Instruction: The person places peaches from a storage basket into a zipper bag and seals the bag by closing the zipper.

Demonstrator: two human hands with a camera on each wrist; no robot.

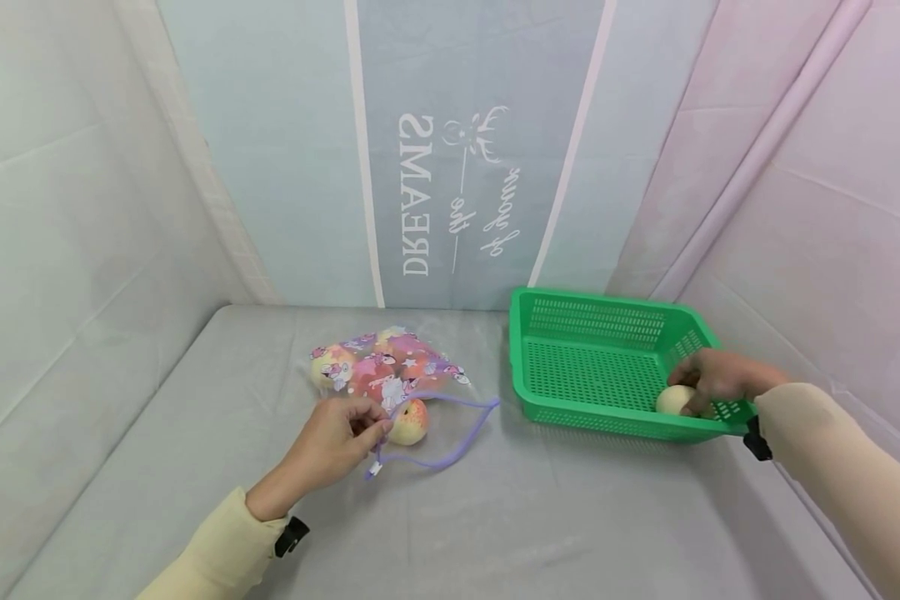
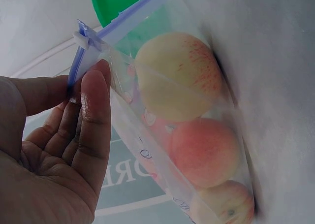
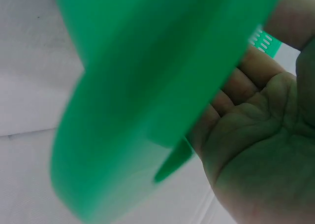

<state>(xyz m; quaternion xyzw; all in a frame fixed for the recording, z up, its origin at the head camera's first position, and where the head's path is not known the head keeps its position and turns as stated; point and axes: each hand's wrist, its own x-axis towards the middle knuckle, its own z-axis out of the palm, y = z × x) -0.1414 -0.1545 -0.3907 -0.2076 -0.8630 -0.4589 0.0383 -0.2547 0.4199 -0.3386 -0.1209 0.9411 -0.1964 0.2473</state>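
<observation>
A clear zip bag (image 1: 378,367) printed with pink cartoon figures lies left of centre with several peaches inside. Its purple zip mouth gapes. My left hand (image 1: 336,446) pinches the near corner of that mouth between thumb and fingers, beside the white slider (image 2: 81,40). In the left wrist view a pale peach (image 2: 172,81) and a pink peach (image 2: 206,152) show through the plastic. Over at the right, my right hand (image 1: 720,375) reaches into the green basket (image 1: 520,367) and holds a pale peach (image 1: 673,400) at its near right corner. The basket's rim hides that peach in the right wrist view.
A grey cloth (image 1: 555,517) covers the table. Pale fabric walls stand on both sides, and a blue-grey printed curtain (image 1: 480,50) hangs behind. The basket stands close to the right wall.
</observation>
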